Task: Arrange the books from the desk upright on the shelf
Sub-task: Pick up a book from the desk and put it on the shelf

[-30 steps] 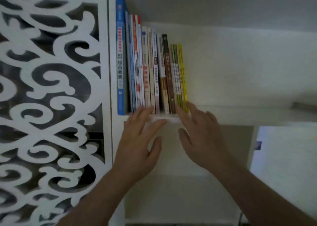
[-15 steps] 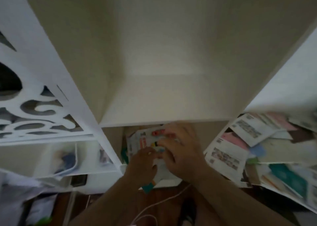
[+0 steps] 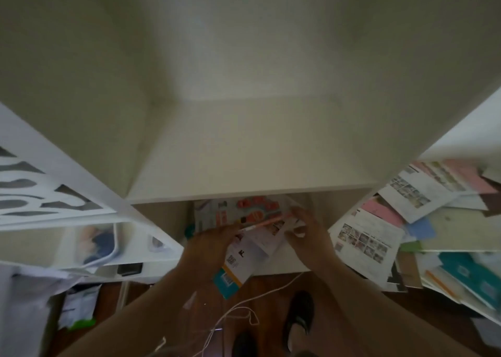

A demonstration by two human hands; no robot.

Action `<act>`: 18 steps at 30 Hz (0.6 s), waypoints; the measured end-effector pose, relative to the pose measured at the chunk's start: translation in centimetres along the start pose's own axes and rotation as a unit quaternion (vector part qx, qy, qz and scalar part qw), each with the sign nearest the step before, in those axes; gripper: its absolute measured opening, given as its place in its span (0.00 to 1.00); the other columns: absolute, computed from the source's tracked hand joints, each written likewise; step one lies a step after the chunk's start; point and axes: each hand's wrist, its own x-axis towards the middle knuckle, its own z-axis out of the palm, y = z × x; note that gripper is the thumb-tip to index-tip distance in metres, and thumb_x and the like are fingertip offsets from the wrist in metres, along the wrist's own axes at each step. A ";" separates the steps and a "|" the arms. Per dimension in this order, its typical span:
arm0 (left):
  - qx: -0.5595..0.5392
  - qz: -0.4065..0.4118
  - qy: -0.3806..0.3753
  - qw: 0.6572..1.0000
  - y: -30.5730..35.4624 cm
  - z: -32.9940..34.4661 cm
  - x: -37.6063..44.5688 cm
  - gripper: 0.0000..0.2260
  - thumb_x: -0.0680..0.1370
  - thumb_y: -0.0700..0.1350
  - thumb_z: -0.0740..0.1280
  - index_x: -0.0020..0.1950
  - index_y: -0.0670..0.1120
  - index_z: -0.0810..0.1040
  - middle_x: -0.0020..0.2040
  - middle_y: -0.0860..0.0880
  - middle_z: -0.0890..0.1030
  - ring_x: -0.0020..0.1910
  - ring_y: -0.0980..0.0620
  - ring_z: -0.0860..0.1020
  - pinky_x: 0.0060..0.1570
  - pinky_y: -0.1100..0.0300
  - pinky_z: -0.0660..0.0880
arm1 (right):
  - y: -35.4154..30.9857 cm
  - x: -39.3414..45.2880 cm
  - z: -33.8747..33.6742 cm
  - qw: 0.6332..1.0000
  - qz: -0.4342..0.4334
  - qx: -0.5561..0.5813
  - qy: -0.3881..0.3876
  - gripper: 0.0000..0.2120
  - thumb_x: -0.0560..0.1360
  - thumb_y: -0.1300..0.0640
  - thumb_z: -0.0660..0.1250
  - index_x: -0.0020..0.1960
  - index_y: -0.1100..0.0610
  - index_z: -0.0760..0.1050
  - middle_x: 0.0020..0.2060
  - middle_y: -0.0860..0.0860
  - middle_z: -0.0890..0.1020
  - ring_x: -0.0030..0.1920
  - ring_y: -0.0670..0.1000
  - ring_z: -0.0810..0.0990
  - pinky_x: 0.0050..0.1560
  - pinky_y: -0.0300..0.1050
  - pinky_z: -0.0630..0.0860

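You are at the pick-up step, gathering the next books off the desk.

Going left to right: the carved white panel (image 3: pixel 40 191) flanks the bare shelf board (image 3: pixel 252 164) above the desk. Below its front edge, your left hand (image 3: pixel 208 244) lies on the small stack of books (image 3: pixel 244 237); whether its fingers curl round them, I cannot tell. Your right hand (image 3: pixel 306 229) holds the stack's right edge, fingers bent at the top book's corner. More books and papers (image 3: pixel 379 234) spread over the desk to the right. Next, I judge, you need a firm two-handed hold, then a lift past the board's edge, turning the spines upright before setting them down.
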 end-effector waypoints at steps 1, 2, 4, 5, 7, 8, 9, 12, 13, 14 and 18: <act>-0.026 -0.011 0.019 0.999 0.1 -1.2 -0.5 0.13 0.80 0.51 0.65 0.64 0.62 0.73 0.46 0.53 0.85 0.38 0.52 0.85 0.32 0.58 0.83 | -0.6 -0.1 -0.4 0.996 0.021 0.080 0.012 0.32 0.77 0.58 0.75 0.76 0.42 0.67 0.65 0.43 0.79 0.59 0.47 0.81 0.52 0.45 0.79; -0.066 -0.025 0.032 0.997 0.4 -2.6 -1.2 0.10 0.81 0.50 0.62 0.60 0.62 0.76 0.45 0.55 0.85 0.38 0.54 0.85 0.32 0.62 0.82 | -1.1 -0.2 -0.7 0.983 0.048 0.175 0.006 0.34 0.76 0.59 0.77 0.75 0.41 0.66 0.64 0.44 0.80 0.60 0.48 0.80 0.52 0.47 0.79; -0.182 -0.074 0.042 0.980 1.5 -5.6 -2.7 0.11 0.85 0.48 0.60 0.56 0.64 0.78 0.43 0.60 0.85 0.41 0.61 0.85 0.36 0.70 0.79 | -2.2 -0.7 -1.1 0.946 0.088 0.309 -0.045 0.34 0.74 0.58 0.79 0.70 0.34 0.69 0.63 0.43 0.82 0.65 0.49 0.78 0.55 0.53 0.80; -0.240 -0.105 0.037 0.964 2.1 -6.7 -3.4 0.12 0.86 0.46 0.60 0.56 0.64 0.77 0.44 0.62 0.84 0.44 0.63 0.84 0.39 0.71 0.78 | -3.1 -1.3 -1.2 0.933 0.097 0.337 -0.082 0.31 0.73 0.56 0.80 0.65 0.30 0.72 0.63 0.41 0.82 0.66 0.49 0.78 0.60 0.58 0.78; -0.373 -0.158 0.026 0.914 2.8 -7.6 -4.5 0.13 0.86 0.43 0.60 0.57 0.60 0.80 0.46 0.61 0.86 0.46 0.58 0.85 0.43 0.68 0.79 | -4.1 -2.4 -0.9 0.908 0.118 0.369 -0.158 0.26 0.72 0.53 0.80 0.62 0.30 0.75 0.64 0.41 0.82 0.67 0.50 0.78 0.69 0.64 0.72; -0.444 -0.188 0.022 0.876 3.1 -7.4 -4.9 0.12 0.87 0.43 0.60 0.59 0.56 0.81 0.47 0.55 0.87 0.47 0.52 0.86 0.47 0.62 0.81 | -4.1 -2.8 -0.6 0.889 0.130 0.391 -0.198 0.28 0.72 0.52 0.80 0.66 0.34 0.74 0.67 0.45 0.82 0.68 0.54 0.79 0.70 0.67 0.71; -0.507 -0.228 0.017 0.831 3.4 -7.1 -5.1 0.12 0.87 0.44 0.59 0.61 0.53 0.81 0.49 0.49 0.88 0.49 0.45 0.87 0.50 0.52 0.83 | -4.1 -3.2 -0.3 0.869 0.137 0.412 -0.236 0.30 0.73 0.52 0.80 0.71 0.40 0.73 0.68 0.51 0.81 0.68 0.60 0.79 0.70 0.70 0.71; -0.637 -0.336 0.041 0.693 3.5 -5.3 -5.6 0.13 0.88 0.47 0.57 0.64 0.47 0.79 0.53 0.39 0.86 0.51 0.36 0.86 0.51 0.40 0.82 | -4.3 -5.0 1.3 0.848 0.151 0.400 -0.315 0.27 0.76 0.58 0.77 0.73 0.58 0.74 0.66 0.63 0.81 0.66 0.67 0.80 0.69 0.72 0.73; -0.652 -0.356 0.052 0.668 3.4 -4.8 -5.6 0.13 0.88 0.48 0.57 0.64 0.47 0.79 0.54 0.38 0.86 0.51 0.36 0.86 0.50 0.40 0.82 | -4.3 -5.6 1.8 0.857 0.163 0.378 -0.310 0.25 0.76 0.60 0.77 0.71 0.59 0.76 0.65 0.63 0.82 0.66 0.67 0.81 0.69 0.72 0.73; -0.661 -0.369 0.060 0.651 3.3 -4.5 -5.6 0.13 0.88 0.48 0.56 0.64 0.47 0.79 0.54 0.39 0.86 0.51 0.36 0.86 0.49 0.40 0.82 | -4.1 -6.1 2.2 0.866 0.172 0.362 -0.300 0.24 0.75 0.62 0.77 0.70 0.59 0.77 0.64 0.63 0.83 0.65 0.66 0.82 0.69 0.71 0.74; -0.670 -0.382 0.060 0.633 2.9 -4.0 -6.3 0.13 0.88 0.49 0.56 0.63 0.48 0.79 0.54 0.40 0.87 0.50 0.38 0.86 0.47 0.42 0.82 | -4.1 -7.7 2.2 0.877 0.159 0.344 -0.293 0.25 0.76 0.60 0.77 0.71 0.57 0.76 0.64 0.61 0.83 0.64 0.64 0.83 0.65 0.66 0.78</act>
